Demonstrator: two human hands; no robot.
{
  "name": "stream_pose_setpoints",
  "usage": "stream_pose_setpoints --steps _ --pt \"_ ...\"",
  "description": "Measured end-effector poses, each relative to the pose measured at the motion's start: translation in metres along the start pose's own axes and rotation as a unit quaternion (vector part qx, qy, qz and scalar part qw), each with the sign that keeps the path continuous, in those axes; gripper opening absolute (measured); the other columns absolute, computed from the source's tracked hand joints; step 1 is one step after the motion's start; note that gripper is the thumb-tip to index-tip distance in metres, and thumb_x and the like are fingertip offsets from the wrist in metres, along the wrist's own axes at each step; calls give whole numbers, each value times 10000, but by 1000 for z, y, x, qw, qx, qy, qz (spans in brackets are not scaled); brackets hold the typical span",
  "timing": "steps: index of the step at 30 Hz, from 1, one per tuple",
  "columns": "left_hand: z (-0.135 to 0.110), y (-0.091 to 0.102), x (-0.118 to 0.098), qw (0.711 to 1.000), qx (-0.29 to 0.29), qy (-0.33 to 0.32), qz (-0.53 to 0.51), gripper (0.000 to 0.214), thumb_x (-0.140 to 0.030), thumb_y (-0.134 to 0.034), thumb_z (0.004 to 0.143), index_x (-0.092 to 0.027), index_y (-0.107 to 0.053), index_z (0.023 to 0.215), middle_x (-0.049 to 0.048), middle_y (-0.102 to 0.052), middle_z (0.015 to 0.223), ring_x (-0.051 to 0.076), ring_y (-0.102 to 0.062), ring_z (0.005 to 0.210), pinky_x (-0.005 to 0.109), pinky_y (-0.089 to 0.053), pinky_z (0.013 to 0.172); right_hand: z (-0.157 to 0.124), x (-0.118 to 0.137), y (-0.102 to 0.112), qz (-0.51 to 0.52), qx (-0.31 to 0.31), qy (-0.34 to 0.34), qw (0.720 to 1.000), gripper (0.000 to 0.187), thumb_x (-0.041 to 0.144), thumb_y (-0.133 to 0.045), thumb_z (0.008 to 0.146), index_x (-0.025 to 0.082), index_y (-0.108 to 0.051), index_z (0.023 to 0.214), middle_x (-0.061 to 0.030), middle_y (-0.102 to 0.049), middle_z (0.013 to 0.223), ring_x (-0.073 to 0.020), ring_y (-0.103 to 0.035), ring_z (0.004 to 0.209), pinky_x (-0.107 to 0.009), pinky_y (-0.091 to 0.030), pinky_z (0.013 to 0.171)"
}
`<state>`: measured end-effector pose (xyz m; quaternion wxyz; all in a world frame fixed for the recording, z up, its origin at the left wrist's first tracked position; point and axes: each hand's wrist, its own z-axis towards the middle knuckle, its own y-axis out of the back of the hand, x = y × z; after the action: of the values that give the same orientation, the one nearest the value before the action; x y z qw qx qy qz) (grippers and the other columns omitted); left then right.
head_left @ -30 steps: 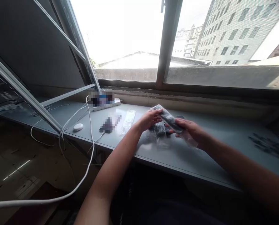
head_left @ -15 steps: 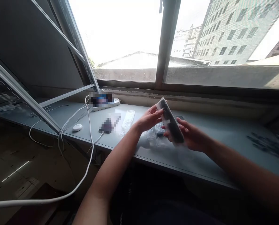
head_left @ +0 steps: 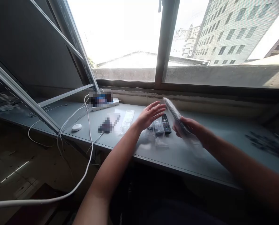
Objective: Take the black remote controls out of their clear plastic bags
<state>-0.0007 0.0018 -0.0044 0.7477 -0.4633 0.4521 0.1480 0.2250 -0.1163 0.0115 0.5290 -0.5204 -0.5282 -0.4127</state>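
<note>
My right hand (head_left: 188,126) grips a bagged remote control (head_left: 175,112), held tilted above the table in a clear plastic bag that hangs loose at its lower end. To the left, my left hand (head_left: 151,115) is open, its fingers stretched out and apart from the bag. Below and between the hands lies a black remote control (head_left: 166,124) with rows of buttons. Beside it is another remote in a clear bag (head_left: 159,128). Farther left lies a pale item in clear plastic (head_left: 127,121).
A grey table (head_left: 211,159) runs under the window. On its left are a blurred-out phone-like device (head_left: 108,124), a white round object (head_left: 77,127), a power strip (head_left: 116,102) and white cables (head_left: 89,125). Dark items (head_left: 268,143) lie at far right. A metal frame (head_left: 43,112) slants on the left.
My left hand has let go of the bagged remote and spread its fingers. My right hand has turned the remote and moved it slightly right, uncovering the black remote on the table.
</note>
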Motion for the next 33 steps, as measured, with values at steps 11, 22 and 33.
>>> stream_pose_setpoints --steps 11,22,33 --pt "13 14 0 979 -199 -1 41 260 -405 -851 941 -222 -812 1122 73 -816 1235 140 -730 939 261 -525 862 5 -2 19 -384 -153 180 892 909 458 -871 894 253 -570 1727 10 -831 838 -228 -708 690 -348 -581 730" --pt "14 18 0 965 -246 32 81 222 -368 -765 982 -209 -796 1134 83 -815 1193 137 -724 952 235 -509 797 15 -18 24 -567 -89 125 809 475 557 -641 1049 259 -888 1324 -61 -886 950 -247 -738 683 -358 -521 637" --pt "15 19 1 952 -218 -23 213 228 -379 -689 1040 -208 -771 1167 87 -815 1115 149 -734 890 268 -528 789 27 -38 41 -655 -118 184 724 506 571 -574 1095 243 -888 1318 -174 -774 1280 -427 -689 1249 -554 -579 1058"
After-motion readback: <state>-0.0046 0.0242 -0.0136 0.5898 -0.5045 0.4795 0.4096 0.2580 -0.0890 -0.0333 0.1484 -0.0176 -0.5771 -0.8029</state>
